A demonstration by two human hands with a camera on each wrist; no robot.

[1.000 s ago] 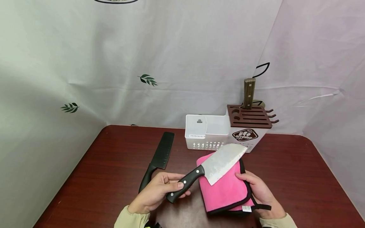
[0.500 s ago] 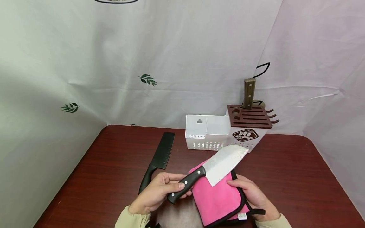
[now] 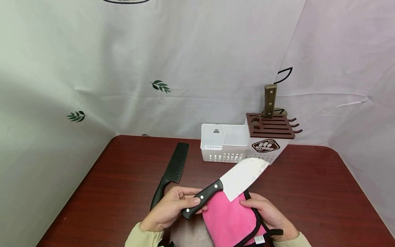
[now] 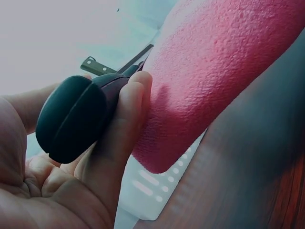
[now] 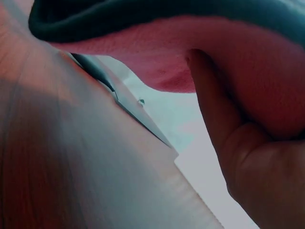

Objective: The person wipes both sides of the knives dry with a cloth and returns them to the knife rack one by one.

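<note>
In the head view my left hand point(image 3: 173, 206) grips the black riveted handle of a cleaver point(image 3: 245, 176), its broad pale blade pointing up and to the right. A folded pink cloth point(image 3: 229, 219) with black edging and a small white tag lies under the blade. My right hand point(image 3: 268, 212) holds this cloth by its right side, thumb on top. The left wrist view shows the handle's butt end point(image 4: 71, 119) between thumb and fingers, close against the cloth point(image 4: 214, 71). From the right wrist, a finger point(image 5: 214, 95) presses into the cloth's pink underside.
A black knife point(image 3: 176, 163) lies on the dark red table point(image 3: 102, 192), left of the hands. Behind stands a white perforated holder point(image 3: 225, 151) with a brown slotted top point(image 3: 271, 128) and side hooks. A wooden-handled knife point(image 3: 270, 99) stands in one slot.
My right hand and the cloth have moved left and toward me, along the blade toward the handle. The cleaver has shifted only slightly, and its blade looks brighter.
</note>
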